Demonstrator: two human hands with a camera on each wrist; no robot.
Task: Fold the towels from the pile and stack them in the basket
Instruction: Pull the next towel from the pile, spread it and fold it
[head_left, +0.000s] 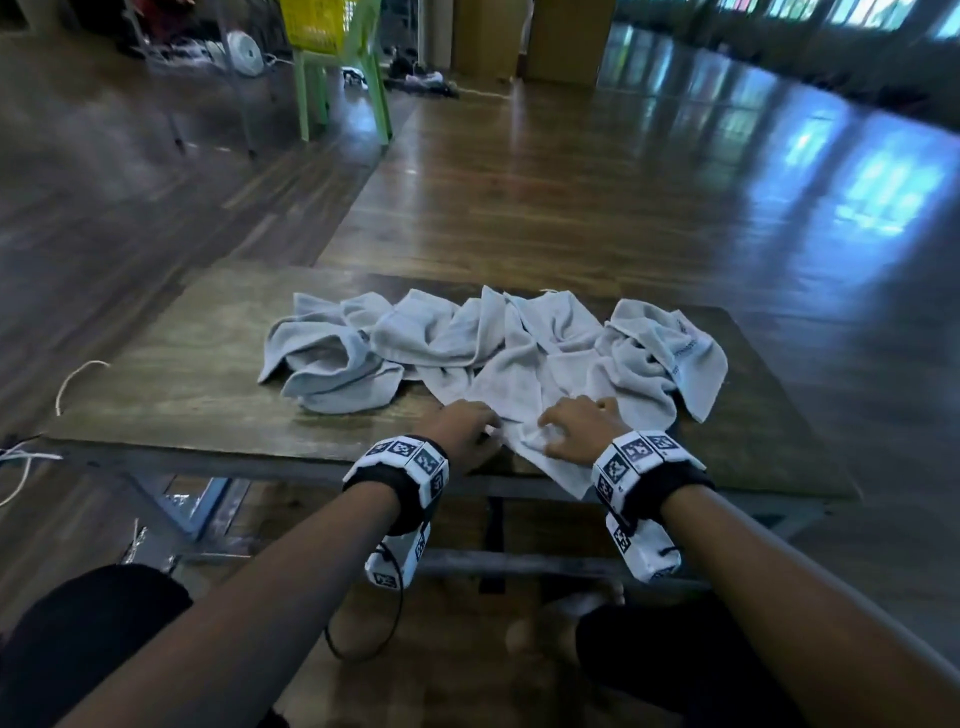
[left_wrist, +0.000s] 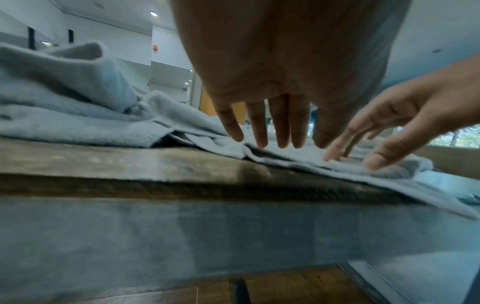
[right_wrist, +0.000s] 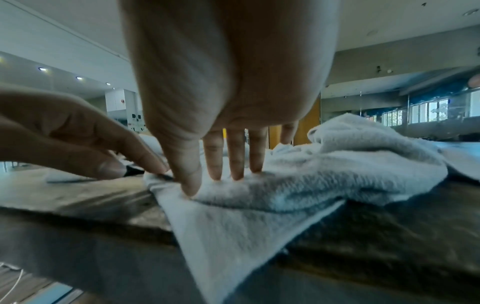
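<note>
Nearest towel (head_left: 524, 410) lies crumpled at the near edge of the table (head_left: 171, 374), one corner hanging off the near side. It overlaps the rest of the pile (head_left: 441, 338), which spreads left to right across the far half of the table.

Left hand (head_left: 465, 434): fingers extended, tips down on the towel's left margin, nothing gripped. Right hand (head_left: 576, 428): fingers (right_wrist: 235, 158) roughly straight, pressing into the bunched cloth, thumb down on the edge. From the right wrist view this reads as pressing, not pinching. No towel is held yet.

Risks, my read:
- Towel is tangled with its neighbours. Pull it near without separating and it likely drags a second one, or the pile slides.
- The overhanging corner adds weight at the edge. Release pressure and the towel could slip off to the floor.
- Flat fingers on terry give weak hold. Need a true corner pinch before lifting, or it'll slide out.
- Corners are buried in folds, so it's easy to grab mid-edge and get a skewed fold.

Yellow basket (head_left: 317, 23) sits on a green chair (head_left: 337, 88) far left, well apart from the table. Long carry, so a loose fold may open en route. White cord (head_left: 67, 384) lies on the table's left side, clear of the pile.
</note>
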